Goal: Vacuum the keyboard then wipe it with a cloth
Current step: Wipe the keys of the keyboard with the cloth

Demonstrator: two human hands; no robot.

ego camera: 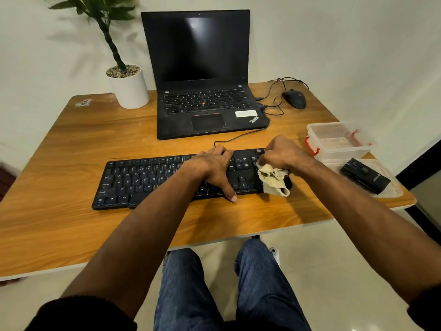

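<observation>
A black wired keyboard [143, 180] lies across the near middle of the wooden desk [71, 144]. My left hand [212, 168] rests flat on its right-centre keys, fingers over the far edge and thumb at the near edge. My right hand [284, 154] is closed on a crumpled beige cloth [274, 180], which hangs down onto the keyboard's right end and hides the keys there. A small black handheld vacuum [365, 177] lies on a clear lid [393, 189] at the desk's right edge.
An open black laptop [202, 91] stands behind the keyboard, its cable running to the keyboard. A white potted plant [128, 87] is at the back left, a black mouse [294, 98] at the back right. A clear plastic box [338, 142] with red clips sits right of my right hand.
</observation>
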